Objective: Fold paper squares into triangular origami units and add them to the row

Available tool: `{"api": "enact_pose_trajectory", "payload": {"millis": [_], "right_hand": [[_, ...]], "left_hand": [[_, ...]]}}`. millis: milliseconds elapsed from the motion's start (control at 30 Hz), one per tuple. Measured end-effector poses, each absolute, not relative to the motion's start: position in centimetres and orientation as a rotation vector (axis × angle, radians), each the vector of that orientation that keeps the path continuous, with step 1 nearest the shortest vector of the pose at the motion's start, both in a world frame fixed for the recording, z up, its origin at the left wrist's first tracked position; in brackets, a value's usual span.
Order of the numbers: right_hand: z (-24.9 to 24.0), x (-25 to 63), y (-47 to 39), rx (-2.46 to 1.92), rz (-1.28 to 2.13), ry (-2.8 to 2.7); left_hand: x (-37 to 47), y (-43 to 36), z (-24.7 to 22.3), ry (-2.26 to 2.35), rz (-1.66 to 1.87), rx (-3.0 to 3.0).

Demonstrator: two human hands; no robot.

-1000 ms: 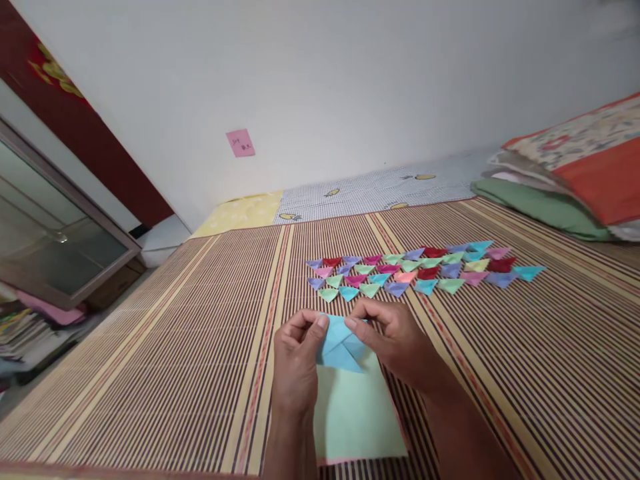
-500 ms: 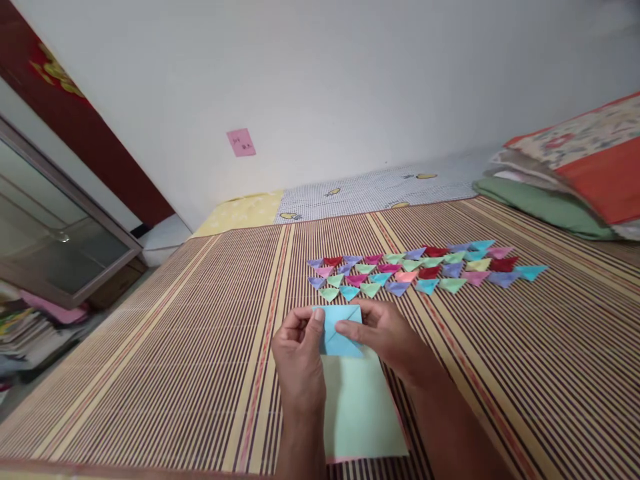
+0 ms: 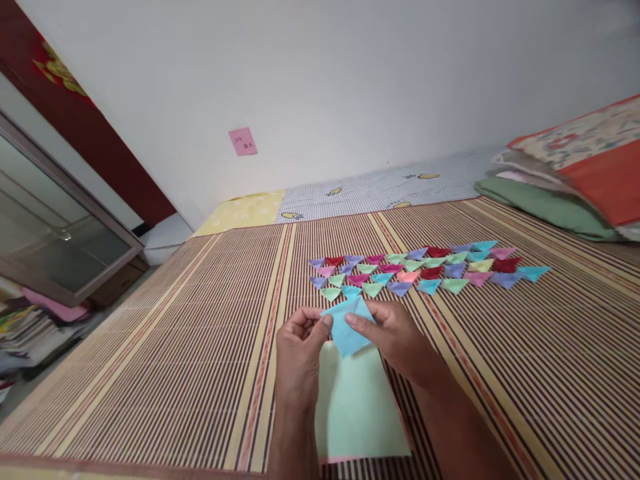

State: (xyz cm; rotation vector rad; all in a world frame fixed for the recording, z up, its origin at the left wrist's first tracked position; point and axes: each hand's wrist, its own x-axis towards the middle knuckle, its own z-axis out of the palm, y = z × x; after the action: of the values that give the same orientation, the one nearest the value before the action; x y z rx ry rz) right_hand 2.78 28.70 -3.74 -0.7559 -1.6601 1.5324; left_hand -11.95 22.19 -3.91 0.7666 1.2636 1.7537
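A small light-blue sheet of folding paper [image 3: 350,333] is held up between both hands, tilted with one corner pointing down. My left hand [image 3: 303,347] pinches its left corner between thumb and fingers. On the right side, my right hand [image 3: 395,340] grips the paper with its thumb on the near face and the fingers behind. Below lies a pale green paper stack [image 3: 363,413] with a pink edge showing. Just beyond the hands, several folded paper triangles [image 3: 409,277] in many colours lie in rows.
A striped bamboo mat [image 3: 200,347] covers the bed. Folded bedding [image 3: 545,207] and a red floral pillow [image 3: 600,160] lie at the right by the wall. A pink note [image 3: 243,141] is stuck to the wall. At the far left stand a glass-panelled door [image 3: 60,220] and stacked books [image 3: 30,330].
The blue paper has been turned from lying square, with diagonal creases showing, to a tilted position with a corner down. Both hands moved slightly right with it.
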Motion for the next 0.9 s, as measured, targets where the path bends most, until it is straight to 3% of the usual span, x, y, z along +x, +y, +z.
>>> {"api": "enact_pose_trajectory", "payload": {"millis": [567, 900], "right_hand": [[-3.5, 2.9, 29.1, -0.772, 1.406, -1.269], [-4.3, 2.7, 29.8, -0.696, 1.644, -1.137]], "left_hand": [[-11.1, 21.6, -3.3, 1.308, 1.647, 0.945], [-11.4, 22.3, -4.4, 1.331, 2.066, 0.59]]}}
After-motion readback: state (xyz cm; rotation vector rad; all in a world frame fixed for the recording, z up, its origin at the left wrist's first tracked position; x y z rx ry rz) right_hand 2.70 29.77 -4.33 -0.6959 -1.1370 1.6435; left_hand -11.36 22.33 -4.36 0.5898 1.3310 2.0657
